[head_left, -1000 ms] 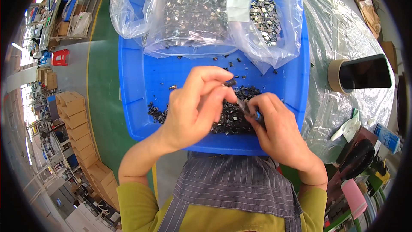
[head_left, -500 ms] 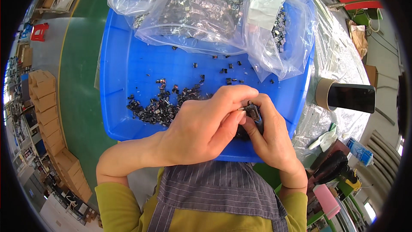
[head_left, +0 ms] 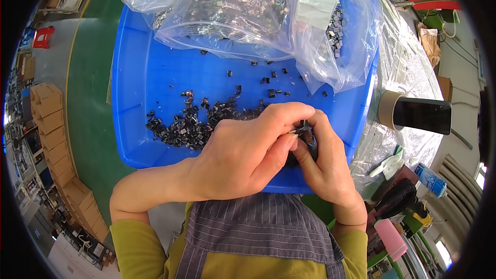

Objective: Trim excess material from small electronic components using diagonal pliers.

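My left hand (head_left: 243,152) is closed in a pinch, its thumb and forefinger meeting beside my right hand; a small metallic tip shows there, too small to name. My right hand (head_left: 328,168) is closed round a dark hand tool (head_left: 309,138) with a black, rounded body; its kind is mostly hidden by my fingers. Both hands touch above the near edge of a blue plastic bin (head_left: 175,67). Just beyond my left hand lies a heap of small black-and-metal parts (head_left: 191,124) on the bin's bottom.
Clear plastic bags (head_left: 237,8) full of small metallic parts lie at the bin's far end, with another open bag (head_left: 336,36) at far right. To the right, a phone (head_left: 423,115) leans on a tape roll (head_left: 387,109) on foil-like sheeting. Cardboard boxes (head_left: 57,139) stand at left.
The bin and its contents appear shifted slightly left and up in the picture. My hands keep the same grip, close together.
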`<state>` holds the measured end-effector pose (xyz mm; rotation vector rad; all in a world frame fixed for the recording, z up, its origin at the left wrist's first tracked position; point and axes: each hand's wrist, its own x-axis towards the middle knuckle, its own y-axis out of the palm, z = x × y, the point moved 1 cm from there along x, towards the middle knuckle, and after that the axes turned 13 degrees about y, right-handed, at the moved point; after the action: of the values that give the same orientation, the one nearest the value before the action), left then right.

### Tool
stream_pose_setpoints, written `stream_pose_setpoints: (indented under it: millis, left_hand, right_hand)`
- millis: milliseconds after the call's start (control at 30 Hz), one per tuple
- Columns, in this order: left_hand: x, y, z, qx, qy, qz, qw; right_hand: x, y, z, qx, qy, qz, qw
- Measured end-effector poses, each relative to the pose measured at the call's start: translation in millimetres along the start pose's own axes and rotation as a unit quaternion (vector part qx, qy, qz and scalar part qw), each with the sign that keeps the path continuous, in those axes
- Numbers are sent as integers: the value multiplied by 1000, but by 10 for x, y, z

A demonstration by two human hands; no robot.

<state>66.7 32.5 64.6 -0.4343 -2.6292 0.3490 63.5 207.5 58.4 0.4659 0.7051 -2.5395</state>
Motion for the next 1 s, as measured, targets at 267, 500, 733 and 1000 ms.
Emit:
stream_pose_setpoints:
  millis: [267,500,733,1000]
  left_hand:
    - [2,28,8,1,-2,1,1000]
    - [7,30,4,3,-2,-2,1000]
    - [8,59,26,10,2,-9,1000]
    - [43,36,61,-64,-44,28,997]
  right_hand:
    - [-6,-6,-14,7,12,-1,1000]
    - [4,-6,-22,12,-2,-5,1000]
    - [-6,-3,-25,12,3,-5,1000]
    - [-27,7,-50,-21,9,-30,999]
